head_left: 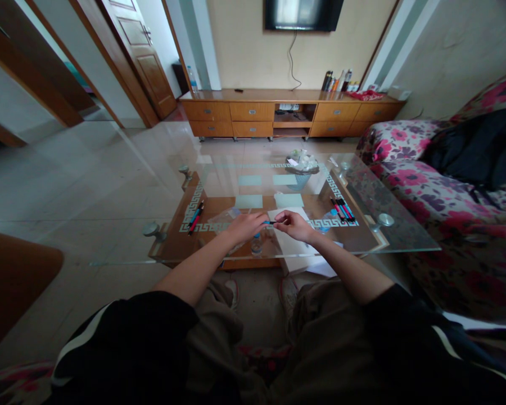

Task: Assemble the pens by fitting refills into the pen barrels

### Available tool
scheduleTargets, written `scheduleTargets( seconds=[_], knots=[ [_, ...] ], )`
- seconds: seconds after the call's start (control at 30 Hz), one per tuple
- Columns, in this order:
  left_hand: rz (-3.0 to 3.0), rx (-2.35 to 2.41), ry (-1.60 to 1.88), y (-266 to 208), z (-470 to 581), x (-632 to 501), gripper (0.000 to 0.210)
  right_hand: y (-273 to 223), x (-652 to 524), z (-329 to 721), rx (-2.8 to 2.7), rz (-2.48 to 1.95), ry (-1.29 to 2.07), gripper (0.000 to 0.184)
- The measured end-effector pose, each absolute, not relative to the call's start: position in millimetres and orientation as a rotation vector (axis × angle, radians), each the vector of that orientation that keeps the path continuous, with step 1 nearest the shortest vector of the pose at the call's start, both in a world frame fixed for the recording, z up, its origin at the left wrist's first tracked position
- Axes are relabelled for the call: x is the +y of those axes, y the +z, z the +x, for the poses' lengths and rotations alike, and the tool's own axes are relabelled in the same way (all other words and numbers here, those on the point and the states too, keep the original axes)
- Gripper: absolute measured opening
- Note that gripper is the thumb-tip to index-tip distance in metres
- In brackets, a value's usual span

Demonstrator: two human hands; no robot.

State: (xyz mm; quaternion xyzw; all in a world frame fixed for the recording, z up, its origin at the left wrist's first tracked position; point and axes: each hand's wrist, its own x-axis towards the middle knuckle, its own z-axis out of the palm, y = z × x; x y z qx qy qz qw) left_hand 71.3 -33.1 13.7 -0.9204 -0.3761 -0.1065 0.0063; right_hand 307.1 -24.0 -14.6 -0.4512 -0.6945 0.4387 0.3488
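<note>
Over the near part of the glass table (219,256), my left hand (248,226) and my right hand (295,226) meet fingertip to fingertip. Between them is a slim pen (271,223), with a dark middle and a bit of blue by the left fingers. The left fingers close on one end of it and the right thumb and fingers pinch the other; most of it is hidden. To the left lie a few pens (196,217), blue, black and red. Several more pens (342,209) in the same colours lie to the right.
A lower shelf under the glass holds a plastic bottle (256,245) and a white box (293,239). A basket with a filled plastic bag (306,163) stands toward the far side. Beyond are a wooden cabinet (253,112) and, at right, a flowered sofa (430,185).
</note>
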Motion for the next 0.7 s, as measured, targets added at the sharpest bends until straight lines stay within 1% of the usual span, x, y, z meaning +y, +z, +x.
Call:
scheduleTargets(
  seconds=[0.07, 0.13, 0.17, 0.2, 0.3, 0.33, 0.4, 0.47, 0.6, 0.63, 0.7],
  knots=[
    [-2.874, -1.196, -0.363, 14.1, 71.7, -33.6, 0.03, -13.1, -24.8, 306.6, -1.805, -1.24, 1.195, 0.048],
    [-2.871, -1.213, -0.377, 14.4, 72.0, -33.9, 0.03, -12.4, -24.6, 307.2, -1.839, -1.286, 1.269, 0.058],
    [-2.87, -1.219, -0.374, 14.6, 72.0, -34.1, 0.03, -12.2, -24.4, 307.6, -1.86, -1.288, 1.285, 0.06],
    [-2.87, -1.222, -0.366, 14.8, 72.0, -34.2, 0.029, -12.0, -24.1, 308.0, -1.878, -1.28, 1.281, 0.059],
    [-2.866, -1.231, -0.337, 15.7, 71.7, -34.6, 0.029, -10.7, -24.7, 308.1, -1.883, -1.228, 1.198, 0.044],
    [-2.86, -1.237, -0.332, 16.1, 71.6, -34.8, 0.029, -10.0, -25.3, 307.8, -1.863, -1.217, 1.164, 0.041],
    [-2.852, -1.241, -0.326, 16.6, 71.5, -35.1, 0.03, -8.7, -26.5, 307.2, -1.824, -1.208, 1.115, 0.044],
    [-2.847, -1.236, -0.33, 16.7, 71.7, -35.3, 0.03, -8.0, -26.9, 307.2, -1.818, -1.24, 1.135, 0.044],
    [-2.843, -1.236, -0.319, 16.4, 72.3, -35.1, 0.029, -8.0, -25.1, 308.5, -1.852, -1.331, 1.232, 0.06],
    [-2.844, -1.241, -0.314, 16.3, 72.3, -35.1, 0.029, -7.9, -24.7, 308.7, -1.851, -1.322, 1.228, 0.06],
    [-2.85, -1.259, -0.309, 16.5, 72.1, -35.2, 0.028, -7.3, -24.3, 308.4, -1.827, -1.273, 1.215, 0.051]
  ],
)
